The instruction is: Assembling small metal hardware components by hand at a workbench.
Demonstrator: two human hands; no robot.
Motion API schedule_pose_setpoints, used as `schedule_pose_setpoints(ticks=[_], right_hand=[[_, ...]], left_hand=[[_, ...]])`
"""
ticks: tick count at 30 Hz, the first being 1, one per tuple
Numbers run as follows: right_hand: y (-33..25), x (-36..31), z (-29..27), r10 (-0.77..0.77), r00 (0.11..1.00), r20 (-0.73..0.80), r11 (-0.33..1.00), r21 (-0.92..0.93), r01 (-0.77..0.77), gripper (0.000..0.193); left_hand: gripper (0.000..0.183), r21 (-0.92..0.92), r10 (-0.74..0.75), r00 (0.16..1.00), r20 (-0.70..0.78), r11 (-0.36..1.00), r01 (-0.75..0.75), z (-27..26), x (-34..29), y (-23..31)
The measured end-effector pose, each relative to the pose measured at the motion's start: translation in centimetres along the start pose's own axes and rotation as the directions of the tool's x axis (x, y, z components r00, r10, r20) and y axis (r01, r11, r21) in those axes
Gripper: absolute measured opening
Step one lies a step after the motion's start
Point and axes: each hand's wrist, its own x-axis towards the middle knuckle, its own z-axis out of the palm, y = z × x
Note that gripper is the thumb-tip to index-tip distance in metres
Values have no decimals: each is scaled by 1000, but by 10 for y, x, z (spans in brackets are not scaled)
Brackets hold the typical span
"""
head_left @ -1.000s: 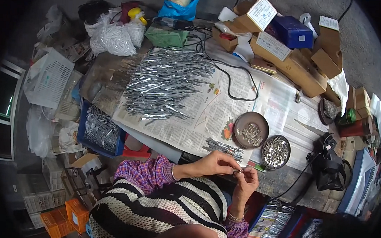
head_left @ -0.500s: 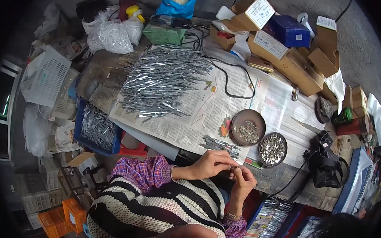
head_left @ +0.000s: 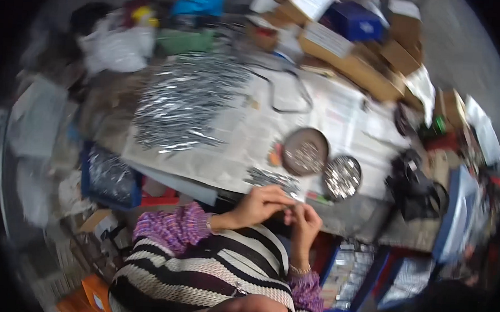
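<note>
At the table's front edge my left hand (head_left: 262,204) and my right hand (head_left: 305,222) meet, fingertips pinched close together. Whatever lies between them is too small and blurred to make out. Just beyond my fingers lies a small bunch of thin metal strips (head_left: 272,180) on newspaper. Right of it stand a brown round dish (head_left: 292,147) with small metal parts (head_left: 308,157) in it and a dark round dish full of shiny silver pieces (head_left: 342,178). A large heap of slim grey metal pieces (head_left: 187,105) covers the newspaper (head_left: 245,141) further left.
Open cardboard boxes (head_left: 351,57) and a blue box (head_left: 356,21) crowd the far right. A black cable (head_left: 291,110) loops across the newspaper. Left of the table is a blue bin (head_left: 111,177) of metal pieces; a black strapped object (head_left: 415,184) sits at the right.
The whole view has shifted and blurred, so the table and my hands appear further left. My hands keep their pinched pose close together.
</note>
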Motion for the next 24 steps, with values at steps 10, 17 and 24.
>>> schedule_pose_setpoints(ticks=[10,17,24], right_hand=[[10,4,1,-143,987,68,989,-29,146,10],[14,3,-5,-327,940,94,901,-268,341,9],[-2,7,-6,-388,919,67,861,-328,388,13]], left_hand=[[22,-66,-81,997,10,995,81,0,4,-2],[22,-76,-71,997,32,994,73,5,3,-3],[21,-122,-188,981,52,974,193,3,3,-1]])
